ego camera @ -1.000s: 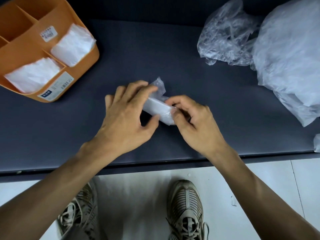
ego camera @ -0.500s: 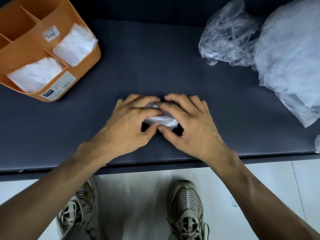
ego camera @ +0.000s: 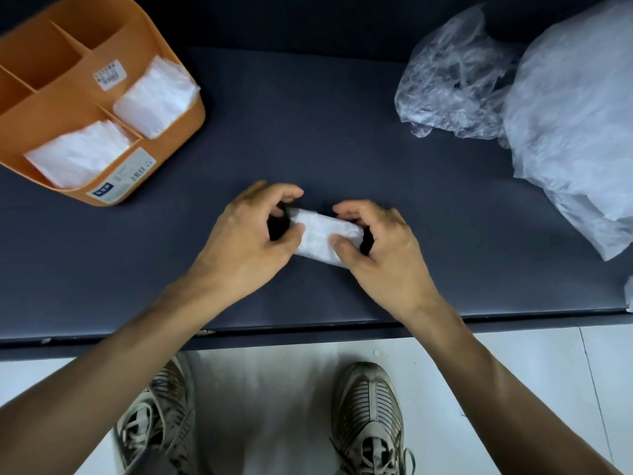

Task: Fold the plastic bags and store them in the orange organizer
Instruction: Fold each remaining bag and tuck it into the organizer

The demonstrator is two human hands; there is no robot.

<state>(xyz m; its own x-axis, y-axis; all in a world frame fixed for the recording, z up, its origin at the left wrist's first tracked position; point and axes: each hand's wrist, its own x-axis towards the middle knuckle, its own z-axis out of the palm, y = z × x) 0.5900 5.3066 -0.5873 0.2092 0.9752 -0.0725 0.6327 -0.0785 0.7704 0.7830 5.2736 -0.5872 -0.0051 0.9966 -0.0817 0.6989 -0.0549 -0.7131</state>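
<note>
Plastic bag (ego camera: 320,240), folded, lies lengthwise left-to-right.

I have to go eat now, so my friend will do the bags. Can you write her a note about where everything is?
Left hand and right hand each pinch an end of the folded bag, low over the dark table.
Done: two folded bags sit in the orange organizer, one in the front left slot, one in the front right slot.
Left: put this bag in the organizer, then fold the loose bags at the far right.
</note>
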